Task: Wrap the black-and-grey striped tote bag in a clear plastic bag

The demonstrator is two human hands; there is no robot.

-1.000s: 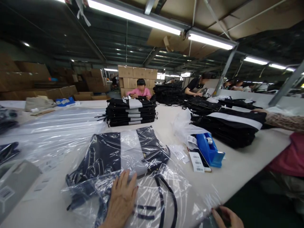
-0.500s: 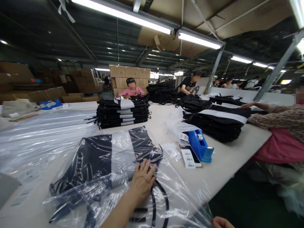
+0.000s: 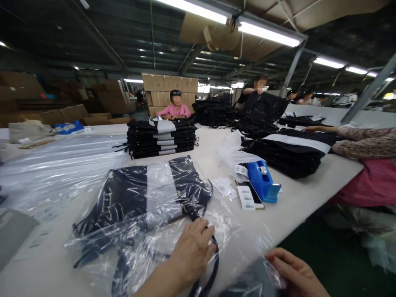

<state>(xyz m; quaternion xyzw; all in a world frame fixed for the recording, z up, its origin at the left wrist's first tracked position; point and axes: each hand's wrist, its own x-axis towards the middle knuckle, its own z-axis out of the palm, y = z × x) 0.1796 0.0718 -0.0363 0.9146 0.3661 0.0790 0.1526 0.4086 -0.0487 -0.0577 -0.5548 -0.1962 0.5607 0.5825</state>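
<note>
A black bag [image 3: 126,189] with a pale grey band round it lies flat inside a clear plastic bag [image 3: 173,243] on the white table. My left hand [image 3: 193,247] rests on the plastic over the black straps [image 3: 215,264], below the bag's right part, its fingers bent and slightly apart. At the lower right my right hand [image 3: 292,270] pinches the edge of the plastic between thumb and fingers.
A blue tape dispenser [image 3: 262,181], a phone [image 3: 255,194] and label strips [image 3: 245,197] lie right of the bag. Stacked black bags [image 3: 161,138] stand behind. Clear plastic sheets [image 3: 62,169] cover the left. Co-workers are at the far side and right.
My left hand has drawn back toward me with its fingers more bent. My right hand has come further into view, pulling up the plastic's edge. A person behind has lifted a black bag.
</note>
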